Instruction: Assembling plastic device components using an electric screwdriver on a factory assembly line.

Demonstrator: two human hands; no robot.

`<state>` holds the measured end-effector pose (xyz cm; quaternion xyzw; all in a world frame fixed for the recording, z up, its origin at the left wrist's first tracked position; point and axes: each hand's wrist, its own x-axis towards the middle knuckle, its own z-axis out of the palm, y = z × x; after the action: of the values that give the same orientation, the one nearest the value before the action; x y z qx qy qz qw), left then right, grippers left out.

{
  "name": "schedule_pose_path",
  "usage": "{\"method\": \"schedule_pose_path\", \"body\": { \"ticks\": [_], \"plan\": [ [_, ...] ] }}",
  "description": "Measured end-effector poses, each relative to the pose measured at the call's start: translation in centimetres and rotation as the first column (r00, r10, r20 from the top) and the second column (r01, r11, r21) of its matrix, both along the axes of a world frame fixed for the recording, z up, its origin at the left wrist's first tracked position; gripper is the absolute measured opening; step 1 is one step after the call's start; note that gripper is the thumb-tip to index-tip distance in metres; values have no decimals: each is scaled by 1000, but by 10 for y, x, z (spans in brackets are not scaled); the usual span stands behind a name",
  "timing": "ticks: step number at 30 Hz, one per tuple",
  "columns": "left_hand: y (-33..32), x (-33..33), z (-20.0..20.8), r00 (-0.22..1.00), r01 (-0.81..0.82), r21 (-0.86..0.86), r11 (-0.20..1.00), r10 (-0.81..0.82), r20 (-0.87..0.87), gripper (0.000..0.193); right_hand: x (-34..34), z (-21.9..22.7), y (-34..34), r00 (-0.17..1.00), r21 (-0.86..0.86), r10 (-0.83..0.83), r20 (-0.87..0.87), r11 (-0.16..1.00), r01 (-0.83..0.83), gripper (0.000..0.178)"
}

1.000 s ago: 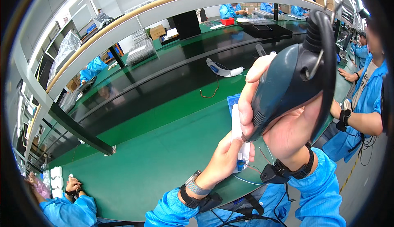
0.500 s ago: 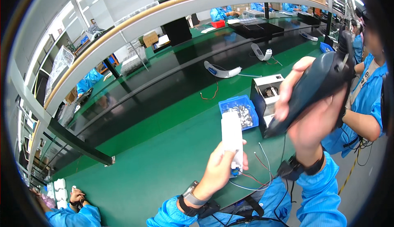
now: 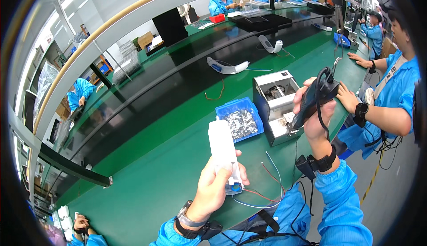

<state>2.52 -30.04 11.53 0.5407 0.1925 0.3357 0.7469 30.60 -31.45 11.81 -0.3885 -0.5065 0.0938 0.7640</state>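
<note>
My left hand (image 3: 211, 189) is closed around a long white plastic housing (image 3: 222, 144). A round blue part shows at its lower end, and thin red and pale blue wires (image 3: 281, 181) trail from there to the right. In my right hand (image 3: 316, 126) is a dark electric screwdriver (image 3: 314, 98), tilted, with a cord looping at its top. Its lower end points down over the front of a box-shaped screw feeder (image 3: 263, 95); I cannot tell whether the tip touches it. Beside the feeder stands a blue bin (image 3: 255, 109) of small metallic parts.
Curved white pieces with wires (image 3: 229, 69) lie beyond the bin. A dark conveyor strip (image 3: 147, 83) crosses behind the green table (image 3: 147, 201). A co-worker (image 3: 391, 99) stands close on the right, hands on the table. A metal post (image 3: 73, 161) rises at left.
My right hand has lowered the screwdriver from in front of the view down to the screw feeder. The view has shifted right; my left hand still grips the white housing.
</note>
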Motion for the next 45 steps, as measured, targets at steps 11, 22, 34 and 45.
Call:
{"method": "schedule_pose_path", "body": {
  "ticks": [11, 22, 34, 45],
  "plan": [
    [2, 2, -2, 1000, -17, 22, 1000, 17, -25, 38, 1, -2, 0, 1000, 0, -27, 13, 1000, 27, 88],
    [-1, 1, -2, 1000, -11, 7, 1000, 11, -12, 37, 2, 7, 6, 998, -46, 3, -56, 999, -6, 84],
    [-12, 4, -1, 999, 21, 79, 997, -23, 24, 39, -98, 115, -33, 903, 187, 342, -262, 935, -300, 72],
    [-16, 6, 1, 1000, 7, 69, 998, -6, -11, 41, -145, 119, -26, 809, 321, 546, -218, 823, -469, 79]
  ]
}}
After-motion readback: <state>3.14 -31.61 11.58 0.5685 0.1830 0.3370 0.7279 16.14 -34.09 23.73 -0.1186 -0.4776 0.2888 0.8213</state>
